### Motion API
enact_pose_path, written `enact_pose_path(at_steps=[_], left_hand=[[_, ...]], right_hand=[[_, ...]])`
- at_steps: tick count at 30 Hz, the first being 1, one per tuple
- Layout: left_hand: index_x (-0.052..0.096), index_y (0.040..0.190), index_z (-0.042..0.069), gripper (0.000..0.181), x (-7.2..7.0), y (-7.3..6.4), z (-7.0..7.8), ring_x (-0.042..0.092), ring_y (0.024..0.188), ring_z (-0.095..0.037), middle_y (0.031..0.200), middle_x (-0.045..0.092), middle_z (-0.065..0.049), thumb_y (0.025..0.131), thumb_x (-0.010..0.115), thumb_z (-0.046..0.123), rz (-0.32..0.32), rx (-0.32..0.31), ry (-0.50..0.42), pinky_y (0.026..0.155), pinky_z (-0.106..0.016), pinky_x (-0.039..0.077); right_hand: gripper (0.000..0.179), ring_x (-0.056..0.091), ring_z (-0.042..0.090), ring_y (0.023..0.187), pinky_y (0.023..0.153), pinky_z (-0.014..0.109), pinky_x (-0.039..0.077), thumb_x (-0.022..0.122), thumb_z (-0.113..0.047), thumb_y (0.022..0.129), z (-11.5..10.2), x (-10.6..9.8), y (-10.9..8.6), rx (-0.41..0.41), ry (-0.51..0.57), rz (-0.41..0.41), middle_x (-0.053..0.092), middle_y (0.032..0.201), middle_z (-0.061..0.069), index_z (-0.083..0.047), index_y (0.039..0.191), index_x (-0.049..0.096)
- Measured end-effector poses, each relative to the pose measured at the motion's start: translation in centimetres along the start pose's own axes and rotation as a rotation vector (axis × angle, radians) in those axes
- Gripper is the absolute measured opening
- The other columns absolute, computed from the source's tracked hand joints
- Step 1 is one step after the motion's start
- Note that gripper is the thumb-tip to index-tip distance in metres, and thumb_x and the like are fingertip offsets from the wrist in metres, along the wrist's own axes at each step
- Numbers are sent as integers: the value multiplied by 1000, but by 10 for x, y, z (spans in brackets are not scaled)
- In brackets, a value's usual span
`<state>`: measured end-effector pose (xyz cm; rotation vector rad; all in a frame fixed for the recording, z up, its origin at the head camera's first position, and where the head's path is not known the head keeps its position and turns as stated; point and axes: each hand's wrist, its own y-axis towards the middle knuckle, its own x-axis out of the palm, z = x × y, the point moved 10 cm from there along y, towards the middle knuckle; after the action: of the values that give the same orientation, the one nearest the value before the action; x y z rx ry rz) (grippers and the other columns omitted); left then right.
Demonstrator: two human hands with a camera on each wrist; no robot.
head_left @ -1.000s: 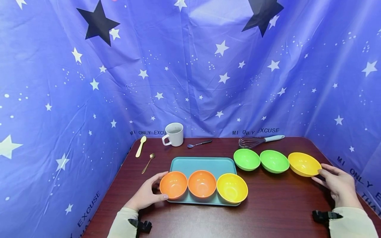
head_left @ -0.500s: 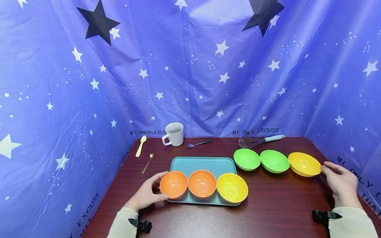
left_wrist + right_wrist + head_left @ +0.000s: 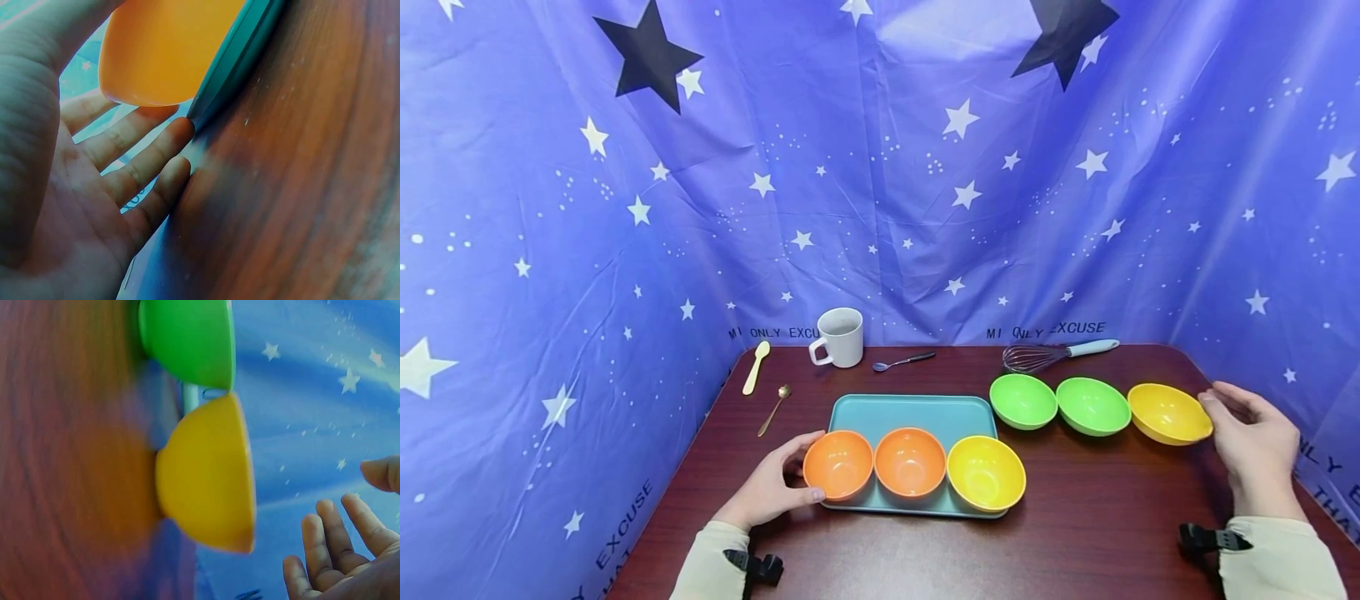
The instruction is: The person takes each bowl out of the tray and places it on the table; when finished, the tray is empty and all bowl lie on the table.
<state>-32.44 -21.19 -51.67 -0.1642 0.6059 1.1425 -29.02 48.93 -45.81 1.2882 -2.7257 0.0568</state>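
Beside the left orange bowl, my left hand rests with its thumb at the front rim and its fingers toward the back. In the left wrist view those fingers are fairly straight, tips right at the orange bowl and the tray edge. A second orange bowl and a yellow bowl complete that row on the teal tray. My right hand is just right of another yellow bowl. The right wrist view shows its fingers spread, apart from that yellow bowl.
Two green bowls line up left of the right-hand yellow bowl. Behind them lies a whisk. A white mug, a dark-handled spoon, a pale yellow spoon and a gold spoon are toward the back left. Starry curtains enclose the table.
My right hand has let go of the yellow bowl's rim and moved slightly up and away to the right. My left hand and the bowls look unchanged.
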Motion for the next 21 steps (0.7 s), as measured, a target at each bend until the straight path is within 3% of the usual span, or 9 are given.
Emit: enact_pose_path(at_steps=[3, 7, 11, 16, 21], left_hand=[[49, 156, 22, 88, 0, 0, 0, 67, 108, -18, 133, 65, 11, 80, 92, 30, 2, 4, -1, 94, -33, 52], [49, 156, 20, 89, 0, 0, 1, 67, 108, -18, 133, 65, 11, 80, 92, 31, 4, 10, -1, 94, -33, 52], [49, 157, 18, 89, 0, 1, 1, 66, 108, -18, 132, 66, 11, 80, 92, 32, 3, 13, -5, 94, -33, 52], [49, 156, 21, 89, 0, 1, 0, 66, 108, -18, 132, 66, 10, 80, 92, 32, 5, 7, -6, 93, -33, 53], [50, 156, 21, 88, 0, 0, -1, 66, 108, -18, 132, 65, 11, 80, 93, 31, 5, -6, -5, 94, -33, 53]], right_hand=[[26, 69, -8, 80, 69, 8, 51, 80, -5, 92, -13, 17, -8, -88, -21, -65, 75, 88, -19, -20, 113, 81], [36, 67, -9, 90, 76, 6, 48, 79, -8, 94, -31, 43, -23, -248, -177, -128, 74, 100, -22, -14, 129, 75], [39, 66, -7, 94, 79, 6, 47, 78, -7, 95, -42, 71, -42, -393, -284, -195, 73, 106, -21, -9, 133, 72], [40, 67, -5, 95, 78, 9, 49, 76, -3, 95, -47, 104, -69, -515, -323, -328, 73, 112, -20, -3, 134, 69], [43, 68, 0, 105, 86, 10, 48, 75, 0, 95, -45, 136, -95, -596, -354, -508, 71, 122, -15, 3, 136, 64]])
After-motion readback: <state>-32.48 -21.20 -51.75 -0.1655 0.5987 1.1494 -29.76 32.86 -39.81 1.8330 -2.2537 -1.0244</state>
